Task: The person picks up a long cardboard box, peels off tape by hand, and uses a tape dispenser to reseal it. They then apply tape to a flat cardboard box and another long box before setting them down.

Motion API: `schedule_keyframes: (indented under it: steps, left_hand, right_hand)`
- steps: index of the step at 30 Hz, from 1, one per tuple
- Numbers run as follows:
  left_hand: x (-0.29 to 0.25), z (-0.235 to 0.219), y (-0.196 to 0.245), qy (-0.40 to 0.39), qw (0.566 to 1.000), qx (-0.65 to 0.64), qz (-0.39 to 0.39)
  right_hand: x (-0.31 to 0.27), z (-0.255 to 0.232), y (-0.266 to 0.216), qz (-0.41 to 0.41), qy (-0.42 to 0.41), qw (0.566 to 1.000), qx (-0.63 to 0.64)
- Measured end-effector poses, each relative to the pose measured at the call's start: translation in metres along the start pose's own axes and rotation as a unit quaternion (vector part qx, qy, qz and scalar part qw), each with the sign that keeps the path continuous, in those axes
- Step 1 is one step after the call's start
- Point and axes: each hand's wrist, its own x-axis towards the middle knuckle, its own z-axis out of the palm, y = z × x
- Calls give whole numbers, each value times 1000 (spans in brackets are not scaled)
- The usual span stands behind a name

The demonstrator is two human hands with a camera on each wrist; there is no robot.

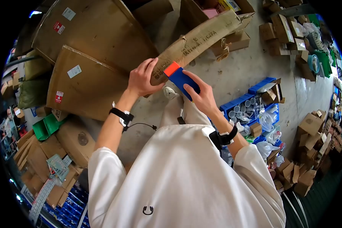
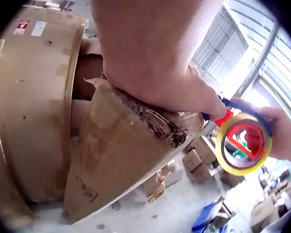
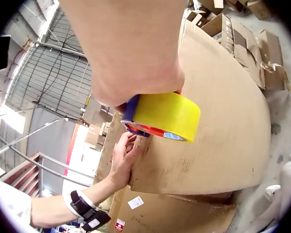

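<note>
Cardboard, folded flat into a long brown bundle [image 1: 201, 38], is what both hands are on. Its long axis runs from my left grip up and away to the right in the head view, so the near end sits in my palm and the far end points off toward the open boxes [image 1: 231, 40] on the floor. I hold it slanted, near end high, far end dropping toward the concrete floor [image 1: 247, 68].

My left hand [image 1: 140, 79] wraps the near end, fingers curled over the ragged torn edge; the left wrist view shows that crumpled edge pressed right under my palm. My right hand [image 1: 204, 95] is closed around a tape gun [image 1: 180, 78], blue body with an orange tip, and that tip touches the bundle just beside my left fingers. So the left hand is the nearer one to the bundle's end, and the dispenser meets it from the right side of that grip.

From the right wrist, the yellow tape roll [image 3: 166, 116] lies against the broad face of the bundle, with my left fingers just below it on the edge. I judge any pull of tape would have to run along the long axis, away from my left grip.

Further out, to the left of the left grip, large flat cartons [image 1: 87, 76] lean together. To the right of the right grip a blue bin [image 1: 250, 108] of small parts stands on the floor.
</note>
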Motion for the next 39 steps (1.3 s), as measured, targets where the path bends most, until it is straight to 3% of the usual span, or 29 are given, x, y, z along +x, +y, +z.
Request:
schedule_keyframes:
  steps: [1,2,6,11,13,15,19,23,28,31,32,35,37,39]
  left_hand:
    - [3,-4,-1,-20,1000,7,8]
    - [6,-5,-4,-93,995,16,-16]
    - [14,-10,-12,-151,985,36,-71]
    - [15,-11,-40,-130,988,65,-55]
    - [20,-11,-35,-144,985,65,-75]
    - [20,-7,-23,-141,984,60,-93]
    - [8,7,0,-110,988,52,-92]
    - [4,11,24,-104,988,40,-107]
    - [6,11,28,-105,987,38,-114]
    - [5,11,34,-97,989,28,-105]
    - [3,12,37,-90,992,33,-82]
    - [-8,19,44,-92,993,22,-72]
    - [-9,17,47,-110,990,18,-86]
    - [3,15,42,-108,990,28,-91]
  right_hand:
    - [3,0,2,6,-7,1000,4]
    - [5,0,3,10,-14,1000,7]
    - [-4,-12,20,-28,-12,999,-33]
    - [-78,-67,72,17,1,997,-81]
    - [-86,-72,88,81,-11,984,-156]
    - [-69,-58,84,165,-44,950,-260]
    - [5,-2,130,133,-30,951,-277]
    - [69,40,138,123,-14,969,-215]
    - [83,62,139,158,21,969,-187]
    - [99,74,170,165,0,957,-237]
    - [99,66,168,178,-52,950,-251]
    - [92,63,217,230,-91,920,-303]
    - [75,37,228,253,-136,905,-313]
    - [49,-3,228,283,-122,913,-266]
